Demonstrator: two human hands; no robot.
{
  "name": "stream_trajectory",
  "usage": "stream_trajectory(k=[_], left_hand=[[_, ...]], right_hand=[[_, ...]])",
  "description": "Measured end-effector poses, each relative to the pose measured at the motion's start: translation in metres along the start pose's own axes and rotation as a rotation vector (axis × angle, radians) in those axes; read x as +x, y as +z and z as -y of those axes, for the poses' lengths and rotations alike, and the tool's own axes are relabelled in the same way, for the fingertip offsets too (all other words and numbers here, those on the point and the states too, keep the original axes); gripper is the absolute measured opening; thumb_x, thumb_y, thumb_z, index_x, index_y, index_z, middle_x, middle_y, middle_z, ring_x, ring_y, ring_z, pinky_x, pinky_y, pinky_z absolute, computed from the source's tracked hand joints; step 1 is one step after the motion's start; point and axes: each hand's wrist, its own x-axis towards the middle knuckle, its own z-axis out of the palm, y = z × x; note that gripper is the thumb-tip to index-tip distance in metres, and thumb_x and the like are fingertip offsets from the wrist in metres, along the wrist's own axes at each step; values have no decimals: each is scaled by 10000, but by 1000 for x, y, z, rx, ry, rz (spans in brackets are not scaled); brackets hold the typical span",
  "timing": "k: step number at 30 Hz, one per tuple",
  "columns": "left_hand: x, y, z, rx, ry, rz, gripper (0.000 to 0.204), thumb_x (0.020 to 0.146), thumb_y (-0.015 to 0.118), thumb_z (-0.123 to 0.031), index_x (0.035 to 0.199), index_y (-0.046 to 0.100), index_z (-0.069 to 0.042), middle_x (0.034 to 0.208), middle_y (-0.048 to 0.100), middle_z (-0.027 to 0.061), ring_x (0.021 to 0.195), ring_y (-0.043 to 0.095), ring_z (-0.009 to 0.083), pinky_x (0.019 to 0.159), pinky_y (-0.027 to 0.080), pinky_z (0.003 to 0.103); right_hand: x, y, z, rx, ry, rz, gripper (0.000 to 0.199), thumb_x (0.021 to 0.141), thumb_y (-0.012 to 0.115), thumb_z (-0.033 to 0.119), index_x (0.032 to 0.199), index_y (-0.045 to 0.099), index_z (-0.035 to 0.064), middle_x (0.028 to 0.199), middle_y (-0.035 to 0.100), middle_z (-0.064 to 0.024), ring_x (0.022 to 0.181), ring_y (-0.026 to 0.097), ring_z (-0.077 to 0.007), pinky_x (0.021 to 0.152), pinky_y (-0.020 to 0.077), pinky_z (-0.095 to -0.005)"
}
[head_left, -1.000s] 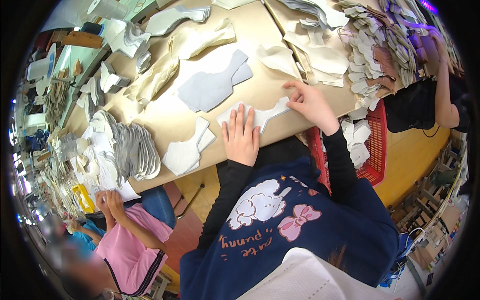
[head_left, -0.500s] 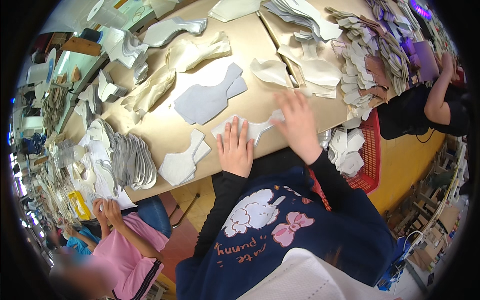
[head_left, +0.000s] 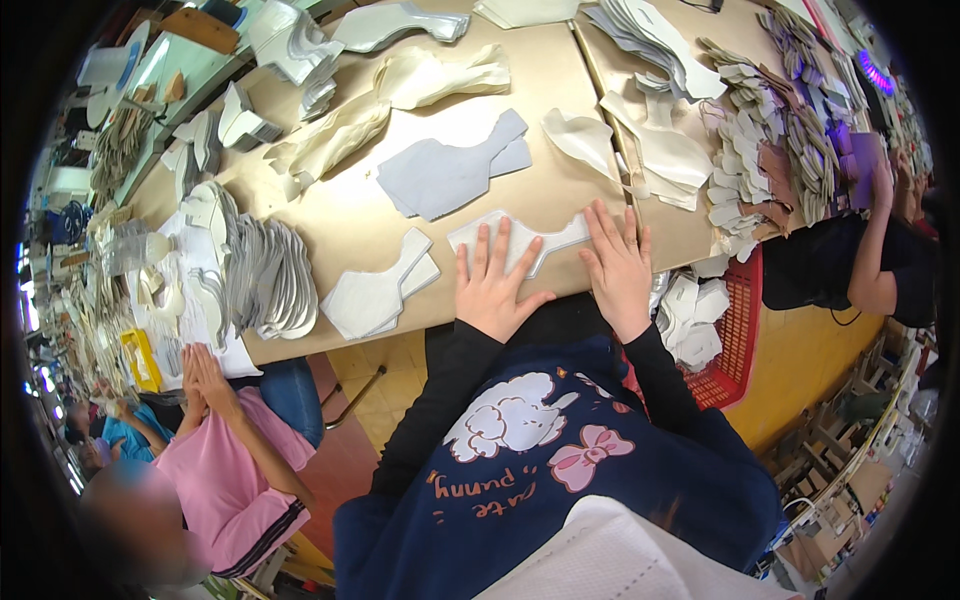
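Observation:
A white cut shoe-upper-like piece (head_left: 553,238) with a narrow neck lies flat near the table's front edge. My left hand (head_left: 497,285) presses on its broad end, fingers spread. At its narrow end rests my right hand (head_left: 621,278), flat with fingers apart. Neither hand grips anything. To the left lie similar white pieces (head_left: 365,298), overlapping. Beyond my hands, light grey pieces (head_left: 437,176) of the same outline overlap on the table. Curled cream sheets (head_left: 440,80) lie farther back.
Fanned grey pieces (head_left: 268,275) stand at the left, near a co-worker in pink (head_left: 225,450). Loose white pieces (head_left: 660,155) and layered stacks (head_left: 735,180) lie to the right. A red basket (head_left: 738,345) holds pieces below the table's right edge.
My right hand, blurred above the piece earlier, now lies flat on its narrow end. My left hand's fingers have spread wider. The view has shifted, so the table sits farther right and higher.

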Motion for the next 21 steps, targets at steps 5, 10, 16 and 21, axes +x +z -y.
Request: stream_trajectory(k=[5, 10, 16, 21], left_hand=[[-11, 5, 11, 108, 178, 45, 691, 869, 693, -466, 1499, 527, -233, 1638, 379, 47, 1522, 323, 248, 1200, 263, 588], [-30, -5, 17, -175, 470, -158, 371, 919, 584, -143, 1273, 691, -171, 1409, 640, 1, 1339, 572, 159, 1138, 399, 465], [-76, -66, 35, -122, 194, -546, 298, 889, 654, -82, 1172, 743, -108, 1241, 738, 71, 1191, 684, 207, 1065, 453, 387], [-102, -72, 85, 161, -180, -473, 336, 897, 722, -141, 1230, 714, -90, 1366, 668, 69, 1316, 591, 273, 1122, 387, 467]], right_hand=[[5, 6, -6, 54, 24, -95, 658, 1017, 563, 384, 1584, 373, 108, 1668, 327, -60, 1540, 261, -344, 1246, 169, -522], [9, -8, -4, 409, -114, -272, 479, 1017, 564, 166, 1476, 511, 38, 1590, 425, -162, 1512, 315, -392, 1213, 267, -498], [35, -17, 26, 476, -294, -361, 361, 936, 636, 15, 1297, 659, 16, 1457, 560, -157, 1425, 460, -369, 1154, 376, -462], [89, -8, 72, 413, -611, -258, 374, 907, 713, 118, 1277, 680, 79, 1430, 592, -102, 1390, 497, -330, 1131, 410, -451]])
